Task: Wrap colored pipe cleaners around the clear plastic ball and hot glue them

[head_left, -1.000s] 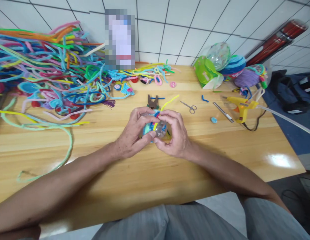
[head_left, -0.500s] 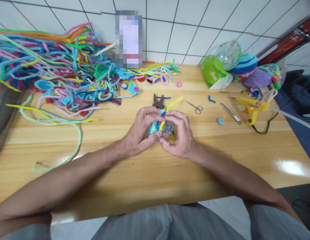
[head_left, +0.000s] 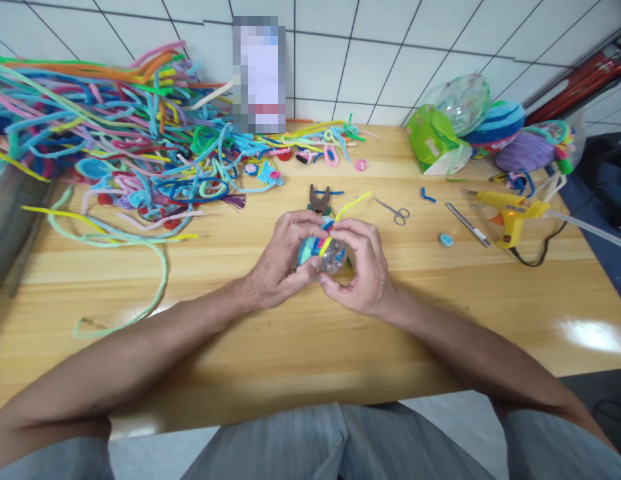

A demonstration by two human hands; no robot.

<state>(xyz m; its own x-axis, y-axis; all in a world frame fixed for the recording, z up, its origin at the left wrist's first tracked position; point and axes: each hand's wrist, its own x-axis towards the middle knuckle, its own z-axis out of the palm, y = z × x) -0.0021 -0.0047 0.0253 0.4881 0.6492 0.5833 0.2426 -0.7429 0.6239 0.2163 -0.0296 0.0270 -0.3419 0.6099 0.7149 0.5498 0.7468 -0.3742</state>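
Observation:
Between my two hands is a small clear ball, partly wrapped in pipe cleaners of mint, blue, pink and yellow. My left hand is closed around its wrapped left side. With thumb and fingers curved, my right hand grips the bare right side. A yellow pipe cleaner crosses the ball, its free end sticking up past my right fingertips. Just beyond my hands lie pliers, jaws pointing away, their handles hidden behind the ball and fingers. My fingers cover parts of the ball.
A large heap of pipe cleaners fills the back left. To the right lie small scissors, a utility knife, a blue cap and a yellow glue gun. Wrapped balls and a green packet stand back right.
The view has shifted slightly. Both hands stay on the ball with almost the same grip; my left fingers have moved a little on the wrapped side.

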